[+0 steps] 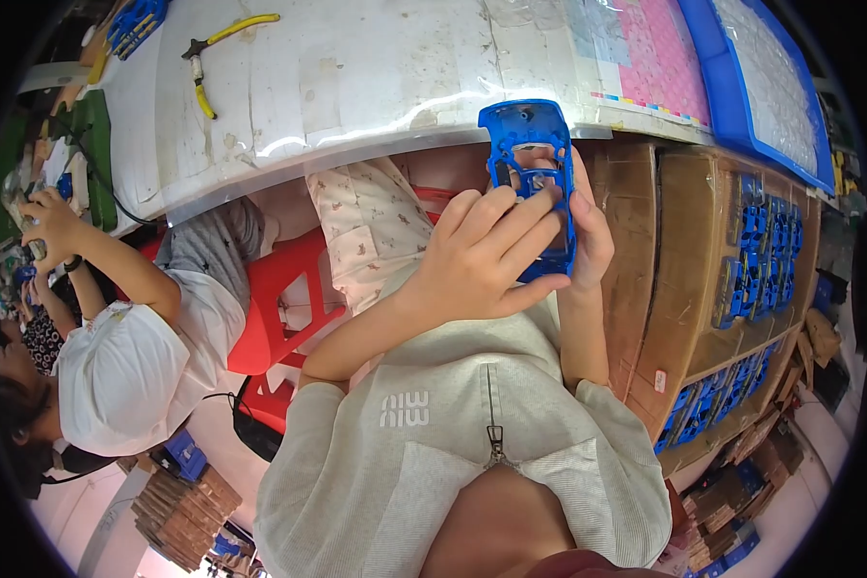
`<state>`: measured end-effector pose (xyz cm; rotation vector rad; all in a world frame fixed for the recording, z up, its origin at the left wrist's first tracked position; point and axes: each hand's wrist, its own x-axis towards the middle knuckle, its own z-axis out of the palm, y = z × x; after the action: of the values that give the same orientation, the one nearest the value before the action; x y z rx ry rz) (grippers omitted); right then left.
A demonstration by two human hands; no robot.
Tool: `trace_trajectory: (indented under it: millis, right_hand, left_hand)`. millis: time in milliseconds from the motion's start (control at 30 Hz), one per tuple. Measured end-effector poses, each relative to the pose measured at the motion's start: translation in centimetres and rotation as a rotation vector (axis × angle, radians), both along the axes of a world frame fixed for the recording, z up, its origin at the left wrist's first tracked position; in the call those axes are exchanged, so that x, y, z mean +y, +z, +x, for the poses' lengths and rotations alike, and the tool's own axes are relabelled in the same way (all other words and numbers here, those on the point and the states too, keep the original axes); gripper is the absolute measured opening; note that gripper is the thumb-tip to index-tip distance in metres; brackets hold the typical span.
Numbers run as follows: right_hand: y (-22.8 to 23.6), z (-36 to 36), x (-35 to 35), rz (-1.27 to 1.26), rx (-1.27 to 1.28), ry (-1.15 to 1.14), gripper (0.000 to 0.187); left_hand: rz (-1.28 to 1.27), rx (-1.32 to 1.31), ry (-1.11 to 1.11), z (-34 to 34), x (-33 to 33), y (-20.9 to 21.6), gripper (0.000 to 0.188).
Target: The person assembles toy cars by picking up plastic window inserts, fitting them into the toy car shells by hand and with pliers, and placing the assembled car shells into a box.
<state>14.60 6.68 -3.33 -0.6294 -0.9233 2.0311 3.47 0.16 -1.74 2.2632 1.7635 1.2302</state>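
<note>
A blue plastic toy car body shell (528, 119) is held up in front of me at the table's near edge, tilted so its window openings show. My right hand (591, 229) grips it along the right side, its thumb by the edge and the other fingers mostly behind the shell. From the left, my left hand (496, 246) lies across the shell's lower part, with its fingertips bent into the openings and its thumb at the lower edge. Whether those fingertips pinch a small part inside cannot be made out.
Yellow-handled nippers (198, 60) lie on the white table (356, 67). A blue tray (753, 116) with bubble wrap stands at the right beside a pink sheet (657, 63). Below, a cardboard box (689, 318) holds several blue shells. A co-worker (140, 376) sits left, near a red chair (281, 299).
</note>
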Motion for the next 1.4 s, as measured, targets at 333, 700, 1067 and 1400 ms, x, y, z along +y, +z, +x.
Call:
trace_trajectory:
  millis: [333, 700, 1067, 1400]
  right_hand:
    - [0.6, -0.1, -0.6, -0.12, 0.131, 0.092, 0.051]
    - [1.2, -0.1, -0.6, 0.152, -0.233, 0.143, 0.044]
    - [0.8, -1.0, -0.3, 0.536, -0.712, -0.038, 0.005]
    - [0.5, -0.8, -0.5, 0.493, -0.692, -0.047, 0.003]
  left_hand:
    - [0.222, -0.603, 0.256, -1.0, 0.6, -0.2, 0.029]
    - [-0.242, -0.829, 0.193, -1.1, 1.4, -2.2, 0.02]
    - [-0.23, -0.666, 0.265, -0.8, 1.6, -2.9, 0.017]
    - [-0.324, -0.741, 0.213, -0.3, 1.4, -3.0, 0.02]
